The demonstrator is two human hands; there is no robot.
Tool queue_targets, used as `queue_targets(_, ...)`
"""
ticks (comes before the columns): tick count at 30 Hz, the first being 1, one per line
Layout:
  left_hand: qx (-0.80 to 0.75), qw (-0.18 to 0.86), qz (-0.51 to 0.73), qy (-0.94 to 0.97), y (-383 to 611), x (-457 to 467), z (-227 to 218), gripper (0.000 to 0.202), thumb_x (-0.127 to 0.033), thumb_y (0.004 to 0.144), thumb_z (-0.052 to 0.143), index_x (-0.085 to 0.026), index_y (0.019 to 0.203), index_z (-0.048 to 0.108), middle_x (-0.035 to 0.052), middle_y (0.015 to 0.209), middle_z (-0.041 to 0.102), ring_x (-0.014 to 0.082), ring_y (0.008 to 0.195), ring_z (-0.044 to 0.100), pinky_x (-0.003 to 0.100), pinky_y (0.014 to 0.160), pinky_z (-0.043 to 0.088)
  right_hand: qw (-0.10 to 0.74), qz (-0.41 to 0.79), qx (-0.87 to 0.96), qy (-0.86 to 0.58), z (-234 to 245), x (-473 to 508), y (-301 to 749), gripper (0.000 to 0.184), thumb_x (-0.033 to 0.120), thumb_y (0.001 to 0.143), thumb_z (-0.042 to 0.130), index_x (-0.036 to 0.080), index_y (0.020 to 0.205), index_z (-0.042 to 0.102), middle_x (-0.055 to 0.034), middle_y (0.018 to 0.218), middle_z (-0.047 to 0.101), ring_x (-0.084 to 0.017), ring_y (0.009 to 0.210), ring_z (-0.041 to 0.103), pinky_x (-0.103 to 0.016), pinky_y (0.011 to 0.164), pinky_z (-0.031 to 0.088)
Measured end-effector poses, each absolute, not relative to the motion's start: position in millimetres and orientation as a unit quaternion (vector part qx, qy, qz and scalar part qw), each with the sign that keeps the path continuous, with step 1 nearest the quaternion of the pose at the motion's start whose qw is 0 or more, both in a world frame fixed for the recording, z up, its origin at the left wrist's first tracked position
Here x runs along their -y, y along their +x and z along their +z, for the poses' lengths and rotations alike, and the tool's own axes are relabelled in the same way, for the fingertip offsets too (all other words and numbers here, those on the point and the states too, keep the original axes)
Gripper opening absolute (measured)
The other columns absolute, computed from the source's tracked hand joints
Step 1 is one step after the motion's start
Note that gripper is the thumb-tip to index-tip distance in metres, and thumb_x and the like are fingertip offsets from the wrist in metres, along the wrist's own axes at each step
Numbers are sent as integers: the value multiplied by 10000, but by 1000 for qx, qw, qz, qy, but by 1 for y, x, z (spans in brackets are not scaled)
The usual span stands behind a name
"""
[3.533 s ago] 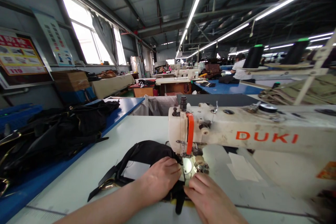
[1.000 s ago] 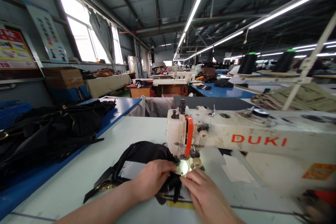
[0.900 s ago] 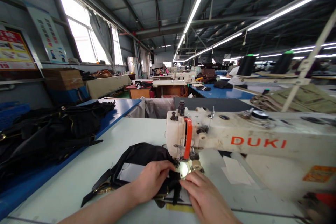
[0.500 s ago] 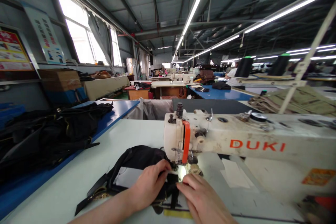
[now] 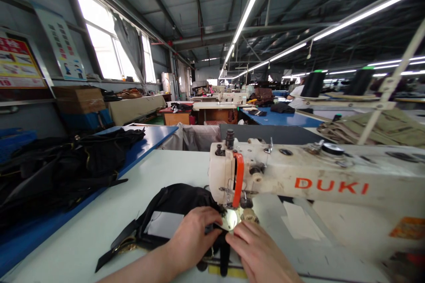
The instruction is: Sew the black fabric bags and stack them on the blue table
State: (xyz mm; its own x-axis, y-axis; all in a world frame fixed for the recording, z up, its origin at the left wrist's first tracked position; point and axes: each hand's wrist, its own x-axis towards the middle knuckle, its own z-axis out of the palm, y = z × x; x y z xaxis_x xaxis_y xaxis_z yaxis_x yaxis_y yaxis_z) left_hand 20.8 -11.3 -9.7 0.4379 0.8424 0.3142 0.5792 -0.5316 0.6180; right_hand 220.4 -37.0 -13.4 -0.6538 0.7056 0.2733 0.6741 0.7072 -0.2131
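A white DUKI sewing machine (image 5: 299, 177) stands on the pale table (image 5: 99, 225). Under its needle head lies a black bag piece (image 5: 172, 203) with straps and a white panel. My left hand (image 5: 192, 239) lies on the black fabric just left of the needle, fingers curled and pressing it down. My right hand (image 5: 259, 254) rests flat at the needle's right, fingertips touching the fabric by the lit presser foot (image 5: 232, 219).
A heap of black bags (image 5: 63, 168) lies on the blue table at the left. A yellow tape strip (image 5: 226, 270) marks the table edge. Thread cones (image 5: 312, 83) stand behind the machine. Other sewing stations and a person in white (image 5: 297, 90) are far back.
Both hands stay at the needle with small shifts; the black piece has been fed slightly, and the view has drifted a little.
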Motion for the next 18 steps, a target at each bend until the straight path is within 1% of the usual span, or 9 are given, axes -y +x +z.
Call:
queue_targets(4, -388, 170, 316, 849, 18, 12, -16, 193, -90, 816, 594, -235, 890, 698, 13, 984, 689, 182, 931, 624, 286, 870, 467, 228, -48, 912, -338, -41, 29, 224, 215, 97, 755, 559, 216, 932, 586, -21, 839, 595, -196, 794, 521, -300, 726, 430)
queue_targets(6, -365, 141, 316, 864, 17, 14, -17, 209, -97, 836, 564, -237, 914, 698, 23, 1002, 683, 190, 925, 621, 305, 856, 470, 228, -95, 911, -330, -50, 26, 226, 192, 107, 780, 569, 221, 934, 578, -6, 812, 598, -193, 778, 534, -300, 721, 428)
queue_targets(8, -335, 111, 319, 880, 17, 15, -16, 218, -106, 859, 525, -230, 929, 689, 31, 986, 678, 193, 911, 615, 318, 849, 468, 208, -120, 913, -331, -54, 25, 227, 166, 113, 814, 568, 224, 938, 572, 2, 810, 604, -193, 780, 548, -299, 720, 427)
queue_targets(10, -306, 87, 319, 893, 17, 15, -13, 214, -122, 882, 492, -218, 935, 677, 36, 964, 676, 193, 926, 602, 330, 877, 453, 195, -126, 915, -330, -55, 25, 229, 142, 128, 836, 573, 224, 940, 570, 4, 817, 609, -196, 787, 556, -300, 721, 428)
queue_targets(13, -296, 61, 293, 907, 18, 15, -6, 197, -156, 918, 467, -214, 932, 655, 27, 950, 678, 192, 989, 575, 355, 967, 394, 189, -119, 918, -328, -53, 27, 230, 148, 131, 845, 573, 223, 961, 574, 0, 818, 608, -198, 792, 559, -301, 724, 430)
queue_targets(16, -301, 44, 244, 921, 17, 15, -2, 175, -164, 931, 466, -223, 951, 630, 14, 974, 684, 189, 1070, 547, 390, 1067, 287, 195, -89, 918, -334, -48, 29, 230, 212, 79, 822, 561, 224, 974, 588, -6, 822, 607, -192, 796, 554, -291, 736, 437)
queue_targets(18, -297, 41, 219, 928, 16, 15, -1, 157, -171, 928, 483, -229, 982, 618, 10, 1001, 684, 181, 1091, 543, 394, 1097, 237, 200, -50, 916, -344, -41, 32, 230, 263, 37, 789, 543, 225, 962, 604, -14, 834, 606, -189, 806, 548, -283, 740, 442)
